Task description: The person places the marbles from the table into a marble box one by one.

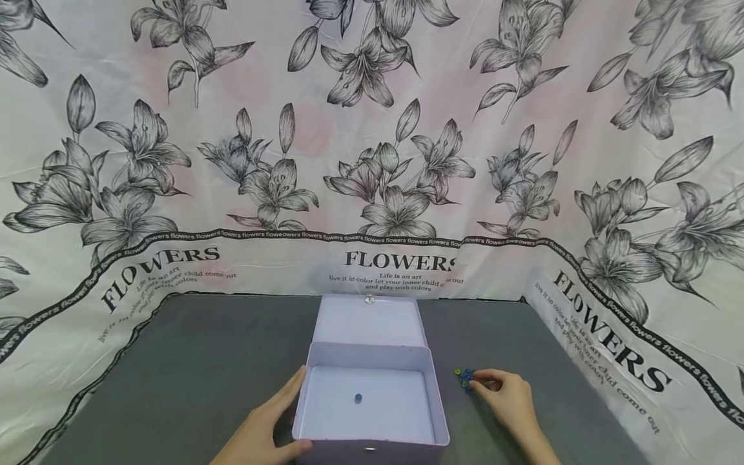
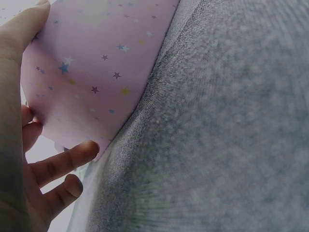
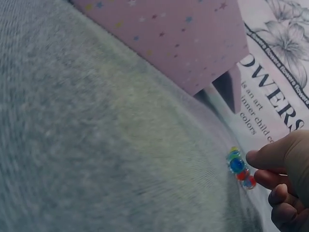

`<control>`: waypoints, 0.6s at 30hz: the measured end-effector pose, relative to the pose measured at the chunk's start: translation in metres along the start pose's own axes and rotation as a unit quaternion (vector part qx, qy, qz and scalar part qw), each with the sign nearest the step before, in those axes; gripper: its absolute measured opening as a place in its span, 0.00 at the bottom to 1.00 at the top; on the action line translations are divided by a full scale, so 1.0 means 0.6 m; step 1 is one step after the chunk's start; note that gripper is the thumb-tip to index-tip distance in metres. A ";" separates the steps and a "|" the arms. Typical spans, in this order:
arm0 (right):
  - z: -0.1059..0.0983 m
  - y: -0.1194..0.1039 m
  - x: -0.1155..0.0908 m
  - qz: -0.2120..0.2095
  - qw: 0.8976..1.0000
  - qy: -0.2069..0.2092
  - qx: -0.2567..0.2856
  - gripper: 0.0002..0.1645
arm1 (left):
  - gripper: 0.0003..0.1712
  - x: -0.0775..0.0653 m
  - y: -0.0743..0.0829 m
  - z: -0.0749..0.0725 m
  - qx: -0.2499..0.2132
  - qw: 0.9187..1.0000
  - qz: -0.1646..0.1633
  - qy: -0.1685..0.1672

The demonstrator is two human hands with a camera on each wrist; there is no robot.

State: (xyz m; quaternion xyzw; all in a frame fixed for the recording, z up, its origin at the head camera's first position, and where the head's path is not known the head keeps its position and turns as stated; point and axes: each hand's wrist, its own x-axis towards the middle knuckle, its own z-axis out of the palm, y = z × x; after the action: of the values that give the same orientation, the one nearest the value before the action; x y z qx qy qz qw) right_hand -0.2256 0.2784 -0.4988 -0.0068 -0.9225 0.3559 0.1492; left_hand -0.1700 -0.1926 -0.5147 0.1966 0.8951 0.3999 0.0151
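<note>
Your left hand [image 1: 264, 423] lies fingers spread on the box [image 1: 372, 356]; can't tell if right hand [image 1: 510, 397] pinches. Beads [image 1: 467, 376] right of box: likely light, slippery; grip mid-sides.

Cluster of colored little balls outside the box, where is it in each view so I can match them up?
Head: the balls sit low, right of center, beside the right hand.
Left wrist: not in it.
Right wrist: the balls are at lower right, beside the hand.
Shared landmark: the box, open in the head view, its star-printed outside showing in both wrist views.
</note>
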 end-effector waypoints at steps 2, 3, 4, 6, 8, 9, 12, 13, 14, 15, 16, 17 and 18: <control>0.002 0.001 0.000 -0.001 1.000 0.000 -0.001 0.09 | 0.64 0.001 0.000 0.000 0.002 1.000 0.002 0.001; 0.003 0.001 0.000 -0.001 1.000 0.002 -0.003 0.08 | 0.64 0.001 -0.001 0.000 0.003 1.000 0.001 0.001; 0.004 0.002 -0.001 0.000 1.000 0.003 -0.004 0.08 | 0.64 0.001 -0.001 0.001 0.003 1.000 0.001 0.000; 0.005 0.004 -0.003 0.004 1.000 0.003 -0.002 0.08 | 0.63 0.001 -0.003 0.002 0.000 1.000 -0.001 -0.003; 0.005 0.007 -0.005 0.009 1.000 0.003 -0.003 0.07 | 0.63 0.000 -0.003 0.004 -0.004 1.000 -0.003 -0.006; 0.005 0.008 -0.006 0.010 1.000 0.003 -0.005 0.07 | 0.63 0.000 -0.003 0.004 -0.007 1.000 -0.004 -0.007; 0.006 0.013 -0.007 0.009 1.000 0.000 -0.010 0.06 | 0.63 0.000 -0.003 0.004 -0.011 1.000 -0.003 -0.007; 0.007 0.015 -0.006 0.008 1.000 0.000 -0.012 0.06 | 0.63 0.000 -0.003 0.003 -0.011 1.000 -0.002 -0.005; 0.008 0.016 -0.006 0.007 1.000 0.000 -0.014 0.05 | 0.63 0.000 -0.002 0.003 -0.010 1.000 -0.002 -0.004; 0.009 0.017 -0.005 0.004 1.000 0.001 -0.016 0.05 | 0.63 0.000 -0.002 0.002 -0.008 1.000 0.000 -0.001; 0.010 0.018 -0.004 0.001 1.000 0.003 -0.016 0.06 | 0.63 0.000 -0.001 0.001 -0.005 1.000 0.002 0.002; 0.011 0.019 -0.003 -0.004 1.000 0.006 -0.017 0.06 | 0.64 0.000 -0.001 0.001 -0.002 1.000 0.004 0.005; 0.013 0.020 -0.002 -0.012 1.000 0.010 -0.017 0.06 | 0.64 0.000 -0.001 0.000 0.001 1.000 0.006 0.008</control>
State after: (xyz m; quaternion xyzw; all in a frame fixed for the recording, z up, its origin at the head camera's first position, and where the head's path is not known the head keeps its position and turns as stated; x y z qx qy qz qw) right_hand -0.2280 0.2821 -0.5126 -0.0019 -0.9269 0.3386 0.1621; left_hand -0.1701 -0.1926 -0.5151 0.1988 0.8944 0.4006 0.0054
